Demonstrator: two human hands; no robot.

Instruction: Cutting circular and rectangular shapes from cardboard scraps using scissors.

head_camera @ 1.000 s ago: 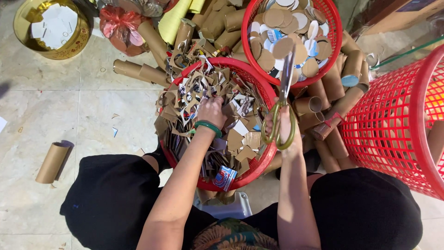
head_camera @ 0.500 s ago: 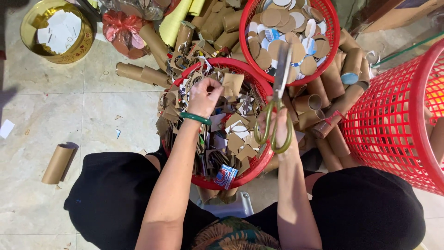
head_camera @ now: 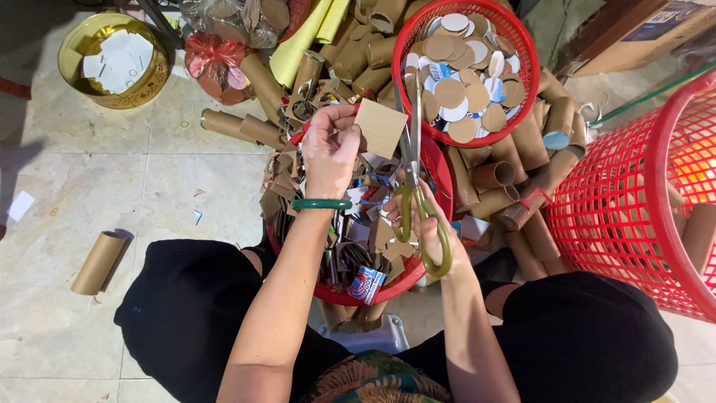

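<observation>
Head view looks straight down past 2 black-clad knees, and much is cut off: the large red mesh basket (head_camera: 641, 194) on the right runs out of frame, the cardboard box (head_camera: 634, 33) at the top right shows only a corner, and the white stool (head_camera: 369, 339) shows only as a pale edge between the legs. The scrap-filled red basket (head_camera: 373, 287) is mostly hidden by both forearms and its own heap, so only parts of its rim show.

The left hand (head_camera: 328, 149), a green bangle (head_camera: 322, 204) on its wrist, pinches 1 brown cardboard square (head_camera: 380, 127) between thumb and fingers, held above the scrap basket. The right hand (head_camera: 425, 224) is closed through the olive handles of 1 pair of scissors (head_camera: 414, 172), blades pointing away and lying just beside the square's right edge; whether they touch it is unclear, as is how far the blades part.

3 red baskets are in view. The scrap basket holds jagged cardboard offcuts. The round red basket (head_camera: 522, 52) above holds cut discs, brown, white and blue, too many and overlapped to count. The mesh basket's contents are hard to make out. 1 gold tin (head_camera: 71, 71) at the top left holds white pieces. Cardboard tubes (head_camera: 514, 149) lie piled around the baskets; 1 loose tube (head_camera: 97, 261) lies apart on the tiled floor (head_camera: 89, 164).
</observation>
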